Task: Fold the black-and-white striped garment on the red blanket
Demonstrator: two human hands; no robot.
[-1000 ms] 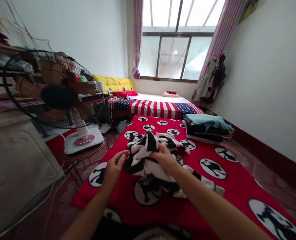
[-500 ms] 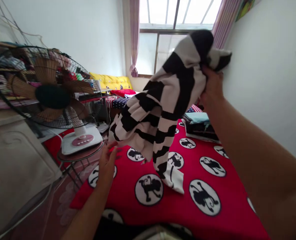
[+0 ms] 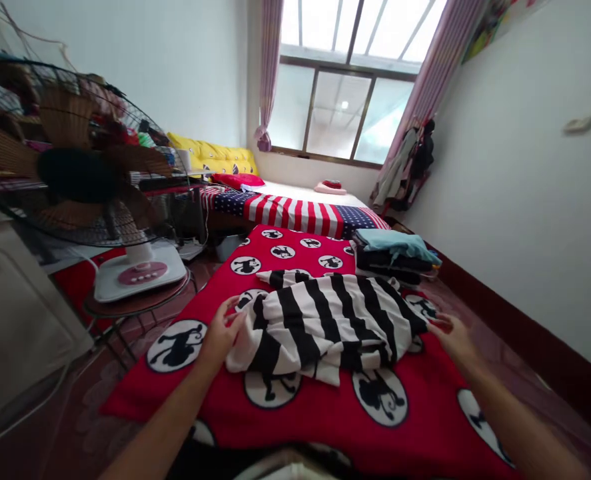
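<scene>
A black-and-white striped knit top [image 3: 325,317] lies spread and wrinkled on a red blanket [image 3: 315,417] printed with monkey figures in white circles. One sleeve stretches out along its far left side. At the top's left edge is my left hand [image 3: 220,337], its thumb and fingers apart beside the white cloth. My right hand [image 3: 452,335] is at the opposite edge, with thumb and fingertips closed on a dark corner of the top.
Behind the top's right end sits a stack of folded clothes [image 3: 392,250], light blue on top. An electric fan [image 3: 140,267] stands on a round stool at the left. Farther back is a bed with a stars-and-stripes cover [image 3: 295,212]. Clothes hang by the right wall [image 3: 515,220].
The striped top has come down from my raised right hand and now lies across the blanket. My right hand has dropped to its right edge. The view has shifted slightly.
</scene>
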